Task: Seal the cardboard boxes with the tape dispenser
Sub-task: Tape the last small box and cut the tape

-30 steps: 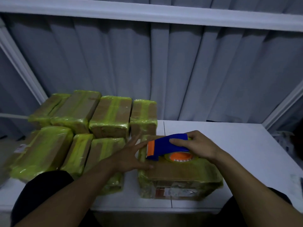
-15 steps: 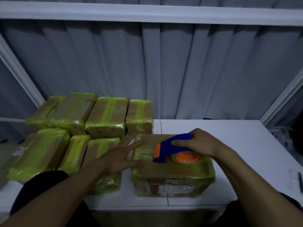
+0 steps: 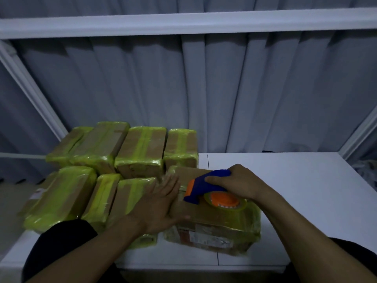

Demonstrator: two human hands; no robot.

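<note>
The brown cardboard box (image 3: 214, 219), already banded in yellow-green tape, bears the blue-and-orange tape dispenser (image 3: 202, 186) on its top. The right hand (image 3: 238, 183) grips the dispenser's handle. The left hand (image 3: 161, 203) lies flat, fingers straight, against the box's left edge. Just left of this box a cluster of taped boxes (image 3: 140, 152) looks finished. This one seems nearly sealed, a last strip likely in progress.

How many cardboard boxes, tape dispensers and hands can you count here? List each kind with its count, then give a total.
Cardboard boxes: 8 clearly seen
Tape dispenser: 1
Hands: 2, left hand and right hand
Total: 11
</note>
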